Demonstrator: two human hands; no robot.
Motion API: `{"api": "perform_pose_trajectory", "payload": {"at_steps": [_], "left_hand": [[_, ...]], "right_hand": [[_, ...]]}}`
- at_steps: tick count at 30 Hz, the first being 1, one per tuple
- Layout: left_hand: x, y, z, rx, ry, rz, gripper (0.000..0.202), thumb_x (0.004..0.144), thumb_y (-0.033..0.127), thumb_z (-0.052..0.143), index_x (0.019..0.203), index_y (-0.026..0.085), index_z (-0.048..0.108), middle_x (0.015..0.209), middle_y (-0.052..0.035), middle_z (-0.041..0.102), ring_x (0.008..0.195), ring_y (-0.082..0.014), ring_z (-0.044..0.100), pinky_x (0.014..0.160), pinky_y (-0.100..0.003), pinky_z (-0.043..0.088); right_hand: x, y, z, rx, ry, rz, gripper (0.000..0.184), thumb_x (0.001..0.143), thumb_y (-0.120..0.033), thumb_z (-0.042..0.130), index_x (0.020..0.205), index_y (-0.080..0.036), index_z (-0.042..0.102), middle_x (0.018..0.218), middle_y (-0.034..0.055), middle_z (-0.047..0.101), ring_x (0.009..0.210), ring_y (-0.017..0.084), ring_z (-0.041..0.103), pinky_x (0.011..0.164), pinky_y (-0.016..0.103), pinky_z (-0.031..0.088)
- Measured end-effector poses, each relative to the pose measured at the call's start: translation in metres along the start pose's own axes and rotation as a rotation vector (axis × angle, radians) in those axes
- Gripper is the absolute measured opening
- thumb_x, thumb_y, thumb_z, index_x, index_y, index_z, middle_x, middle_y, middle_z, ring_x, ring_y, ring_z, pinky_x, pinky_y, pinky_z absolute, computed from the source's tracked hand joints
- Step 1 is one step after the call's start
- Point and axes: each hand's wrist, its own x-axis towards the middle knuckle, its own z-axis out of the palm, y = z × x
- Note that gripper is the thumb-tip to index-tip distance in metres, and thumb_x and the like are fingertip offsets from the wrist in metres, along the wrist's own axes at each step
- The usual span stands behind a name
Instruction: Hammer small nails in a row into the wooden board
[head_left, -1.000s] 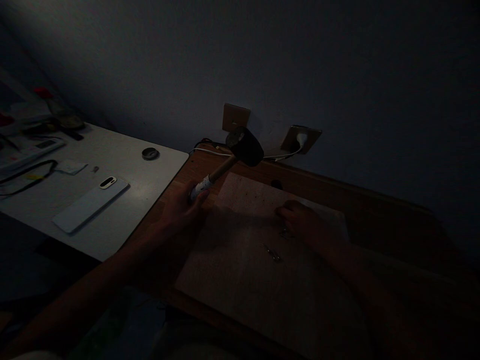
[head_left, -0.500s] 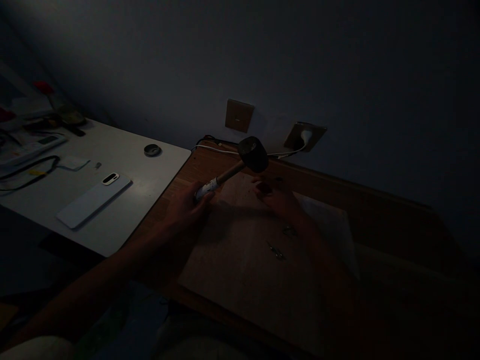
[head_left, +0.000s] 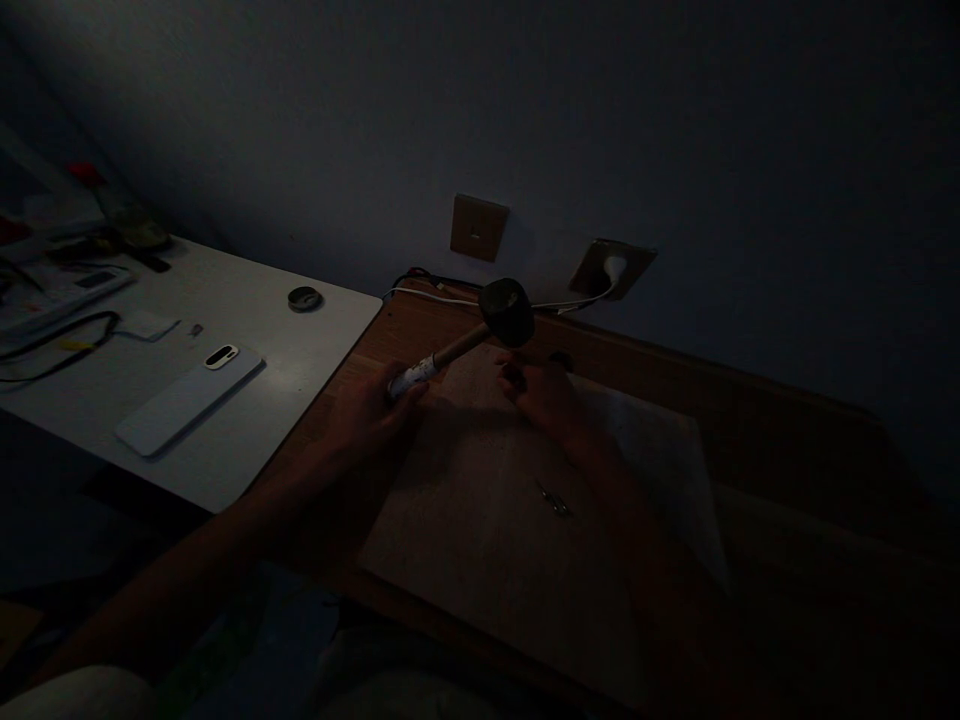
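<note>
My left hand [head_left: 379, 400] is wrapped around the white grip of a mallet [head_left: 506, 312]. Its dark, rounded head is raised, tilted up to the right, over the far edge of a flat wooden board [head_left: 465, 520]. Just below the mallet head, my right hand [head_left: 544, 395] is low over the board with its fingers curled together; dim light hides what they hold, if anything. A small shiny metal piece [head_left: 553, 500] lies on the board, left of my right forearm; its kind is too dark to tell.
On the left, a white table [head_left: 300, 350] holds a phone [head_left: 187, 400], a roll of tape [head_left: 304, 299], cables and a bottle [head_left: 127, 215]. Along the wall, a white cord [head_left: 435, 297] runs to a plugged-in wall socket [head_left: 611, 268]. The board rests on a brown wooden table [head_left: 765, 430].
My right hand has shifted slightly left and its fingers have drawn in. A second small metal piece on the board is now out of sight by my right forearm. The mallet has barely moved.
</note>
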Motion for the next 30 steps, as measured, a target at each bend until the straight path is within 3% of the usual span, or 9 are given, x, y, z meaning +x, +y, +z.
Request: {"api": "perform_pose_trajectory", "payload": {"at_steps": [6,11,14,16,19,22,26,30], "left_hand": [[-0.002,0.004,-0.007,0.068,-0.033,-0.012,0.048,0.098,0.060,0.047,0.105,0.018,0.069,0.081,-0.0063,0.070,0.069,-0.0210,0.061,0.058,-0.029,0.034],[0.000,-0.002,-0.010,0.153,-0.040,0.004,0.052,0.098,0.062,0.047,0.114,0.018,0.070,0.088,-0.0086,0.075,0.075,-0.0242,0.068,0.061,-0.030,0.038],[0.001,-0.008,-0.012,0.208,-0.050,0.054,0.052,0.098,0.060,0.047,0.120,0.019,0.070,0.092,-0.0089,0.078,0.078,-0.0260,0.071,0.063,-0.031,0.042],[0.002,-0.012,-0.015,0.271,-0.084,0.083,0.050,0.098,0.057,0.048,0.123,0.020,0.070,0.092,-0.0086,0.079,0.079,-0.0269,0.073,0.064,-0.031,0.043],[0.003,-0.017,-0.018,0.352,-0.138,0.127,0.047,0.095,0.053,0.050,0.124,0.022,0.072,0.089,-0.0078,0.079,0.078,-0.0269,0.074,0.062,-0.031,0.045],[0.005,-0.020,-0.019,0.387,-0.117,0.141,0.048,0.095,0.054,0.050,0.124,0.024,0.073,0.090,-0.0077,0.080,0.081,-0.0271,0.076,0.063,-0.030,0.046],[0.004,-0.019,-0.019,0.385,-0.078,0.118,0.050,0.097,0.057,0.048,0.126,0.024,0.072,0.095,-0.0081,0.081,0.085,-0.0275,0.076,0.063,-0.030,0.045],[0.001,-0.014,-0.017,0.321,-0.058,0.099,0.050,0.098,0.059,0.048,0.122,0.023,0.073,0.094,-0.0074,0.080,0.083,-0.0265,0.075,0.063,-0.030,0.043]], "right_hand": [[0.002,0.003,0.007,0.025,0.020,0.049,0.036,0.089,-0.016,0.068,0.124,-0.023,0.070,0.096,0.0074,0.080,0.091,0.025,0.075,0.093,0.043,0.056],[0.001,0.009,0.005,0.069,0.035,0.099,0.035,0.083,-0.023,0.080,0.116,-0.022,0.070,0.095,0.0066,0.078,0.086,0.023,0.073,0.084,0.039,0.059],[-0.003,0.017,-0.010,0.109,0.031,0.115,0.050,0.077,-0.026,0.085,0.124,-0.021,0.069,0.110,0.0096,0.077,0.091,0.023,0.073,0.080,0.037,0.061],[-0.007,0.023,-0.025,0.129,-0.015,0.100,0.060,0.075,-0.024,0.085,0.133,-0.022,0.067,0.125,0.0128,0.074,0.100,0.025,0.073,0.086,0.040,0.062],[-0.012,0.029,-0.048,0.115,-0.100,0.087,0.063,0.074,-0.021,0.084,0.135,-0.023,0.068,0.136,0.0144,0.071,0.110,0.030,0.073,0.096,0.048,0.061],[-0.016,0.028,-0.071,0.099,-0.110,0.098,0.064,0.077,-0.022,0.081,0.139,-0.027,0.066,0.136,0.0122,0.073,0.113,0.032,0.073,0.098,0.051,0.061],[-0.032,0.017,-0.094,0.025,-0.100,0.115,0.049,0.087,-0.031,0.075,0.135,-0.029,0.069,0.127,0.0101,0.077,0.104,0.031,0.076,0.090,0.048,0.064],[-0.063,0.012,-0.098,-0.172,-0.239,0.047,0.025,0.092,-0.027,0.068,0.116,-0.025,0.077,0.113,0.0106,0.080,0.095,0.029,0.077,0.087,0.046,0.063]]}}
